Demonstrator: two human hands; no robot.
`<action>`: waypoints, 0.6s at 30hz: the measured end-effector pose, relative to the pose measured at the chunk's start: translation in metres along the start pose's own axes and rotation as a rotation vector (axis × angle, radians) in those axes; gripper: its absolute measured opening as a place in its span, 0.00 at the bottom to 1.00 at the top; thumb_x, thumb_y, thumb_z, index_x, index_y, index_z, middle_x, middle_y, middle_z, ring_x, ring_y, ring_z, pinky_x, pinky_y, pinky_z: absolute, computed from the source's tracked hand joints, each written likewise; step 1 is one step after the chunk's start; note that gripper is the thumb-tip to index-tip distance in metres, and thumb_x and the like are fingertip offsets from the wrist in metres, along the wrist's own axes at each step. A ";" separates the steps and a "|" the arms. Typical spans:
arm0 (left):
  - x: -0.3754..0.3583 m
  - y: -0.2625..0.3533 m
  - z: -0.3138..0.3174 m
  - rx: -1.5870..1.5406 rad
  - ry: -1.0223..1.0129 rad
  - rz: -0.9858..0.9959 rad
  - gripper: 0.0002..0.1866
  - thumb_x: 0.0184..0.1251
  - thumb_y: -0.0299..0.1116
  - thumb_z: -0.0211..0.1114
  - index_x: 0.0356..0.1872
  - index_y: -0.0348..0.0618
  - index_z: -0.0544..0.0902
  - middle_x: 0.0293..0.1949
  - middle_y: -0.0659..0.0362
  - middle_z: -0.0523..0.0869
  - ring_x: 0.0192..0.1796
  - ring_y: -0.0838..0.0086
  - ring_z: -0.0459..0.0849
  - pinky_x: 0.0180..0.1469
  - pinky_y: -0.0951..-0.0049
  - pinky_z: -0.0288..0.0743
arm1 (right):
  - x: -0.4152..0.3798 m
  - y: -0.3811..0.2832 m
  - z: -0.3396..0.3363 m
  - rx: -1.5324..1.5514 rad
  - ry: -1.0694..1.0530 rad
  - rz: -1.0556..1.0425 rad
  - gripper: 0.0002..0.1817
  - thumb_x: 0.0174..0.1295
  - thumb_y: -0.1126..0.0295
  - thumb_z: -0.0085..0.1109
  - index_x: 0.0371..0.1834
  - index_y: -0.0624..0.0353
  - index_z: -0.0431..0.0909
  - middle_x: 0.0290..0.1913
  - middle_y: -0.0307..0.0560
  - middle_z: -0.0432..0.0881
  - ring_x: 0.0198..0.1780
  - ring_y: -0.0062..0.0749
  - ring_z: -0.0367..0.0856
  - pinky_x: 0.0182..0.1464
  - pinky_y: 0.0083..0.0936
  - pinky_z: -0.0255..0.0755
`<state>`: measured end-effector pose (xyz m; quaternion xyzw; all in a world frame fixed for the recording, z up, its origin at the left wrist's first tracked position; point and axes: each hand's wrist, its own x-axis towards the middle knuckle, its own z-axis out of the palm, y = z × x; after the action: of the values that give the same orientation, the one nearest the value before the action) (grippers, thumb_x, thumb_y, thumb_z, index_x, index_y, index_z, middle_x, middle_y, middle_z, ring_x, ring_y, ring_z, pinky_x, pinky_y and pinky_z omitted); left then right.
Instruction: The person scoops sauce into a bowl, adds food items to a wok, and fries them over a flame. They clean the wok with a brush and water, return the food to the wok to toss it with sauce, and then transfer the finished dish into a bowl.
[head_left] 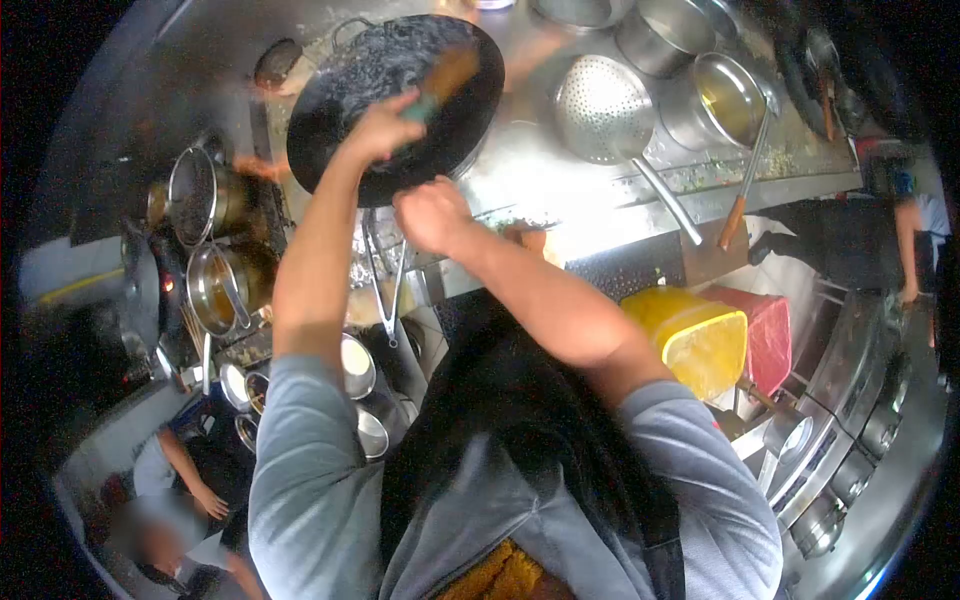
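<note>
My left hand (pixel 385 128) is closed around the green handle of a brush, whose brown bristle end (pixel 452 76) is smeared by motion. The brush lies over the inside of a large black wok (pixel 325 130), which looks wet. At the wok's near rim, my right hand (pixel 433 215) is closed in a fist and seems to grip the wok there; its fingers hide the exact hold. A loop handle (pixel 350 32) shows on the wok's far side. Just below the wok hang the long metal handles of a tool (pixel 392 300).
A perforated strainer (pixel 603 108), a pot of yellowish liquid (pixel 727 100) and a wooden-handled ladle (pixel 745 190) sit on the steel counter to the right. Yellow (pixel 705 350) and red (pixel 770 345) bins stand below. Pots (pixel 212 290) line the left. Other people are at both sides.
</note>
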<state>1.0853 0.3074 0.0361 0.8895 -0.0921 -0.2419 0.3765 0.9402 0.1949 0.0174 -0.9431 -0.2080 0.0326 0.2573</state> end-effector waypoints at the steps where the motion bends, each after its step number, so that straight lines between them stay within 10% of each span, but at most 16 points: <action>1: -0.037 0.027 -0.010 0.138 -0.154 -0.041 0.40 0.47 0.40 0.69 0.69 0.53 0.73 0.37 0.52 0.88 0.28 0.70 0.84 0.31 0.69 0.79 | -0.002 0.002 0.005 -0.002 -0.004 0.005 0.08 0.54 0.66 0.54 0.26 0.54 0.82 0.29 0.54 0.86 0.35 0.48 0.87 0.48 0.47 0.74; 2: -0.043 -0.015 -0.013 0.346 -0.064 0.323 0.40 0.45 0.41 0.70 0.68 0.51 0.75 0.47 0.44 0.87 0.47 0.59 0.88 0.52 0.66 0.79 | -0.002 0.003 0.006 -0.004 -0.008 0.013 0.08 0.55 0.66 0.54 0.26 0.54 0.82 0.29 0.54 0.86 0.35 0.48 0.87 0.48 0.47 0.74; 3: -0.065 -0.011 -0.028 0.480 -0.127 0.201 0.40 0.43 0.42 0.70 0.66 0.49 0.77 0.55 0.42 0.84 0.61 0.53 0.81 0.66 0.66 0.70 | -0.001 0.003 0.003 -0.008 -0.007 0.015 0.08 0.55 0.66 0.54 0.26 0.54 0.82 0.29 0.54 0.86 0.35 0.48 0.87 0.48 0.47 0.74; 10: 0.032 -0.010 -0.070 0.397 -0.146 -0.193 0.43 0.48 0.41 0.71 0.72 0.55 0.69 0.42 0.54 0.85 0.33 0.67 0.83 0.24 0.68 0.78 | 0.004 -0.002 0.000 -0.007 -0.072 0.036 0.10 0.57 0.64 0.53 0.27 0.54 0.83 0.29 0.54 0.86 0.35 0.47 0.87 0.46 0.45 0.75; 15: -0.048 0.100 -0.107 0.962 -0.683 -0.194 0.40 0.46 0.42 0.73 0.67 0.53 0.76 0.56 0.51 0.84 0.42 0.59 0.87 0.36 0.61 0.83 | 0.001 -0.004 -0.012 -0.045 -0.148 0.057 0.11 0.55 0.65 0.54 0.29 0.51 0.87 0.35 0.51 0.88 0.40 0.41 0.88 0.46 0.42 0.76; 18: 0.022 0.041 -0.118 1.183 -0.655 -0.218 0.37 0.45 0.43 0.74 0.63 0.51 0.79 0.60 0.49 0.82 0.50 0.59 0.85 0.43 0.60 0.84 | 0.001 -0.009 -0.017 -0.039 -0.165 0.068 0.11 0.55 0.65 0.54 0.28 0.52 0.87 0.34 0.51 0.88 0.39 0.42 0.88 0.45 0.42 0.76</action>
<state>1.1637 0.3449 0.1280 0.8307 -0.2280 -0.4440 -0.2466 0.9402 0.1942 0.0367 -0.9486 -0.1970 0.1146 0.2195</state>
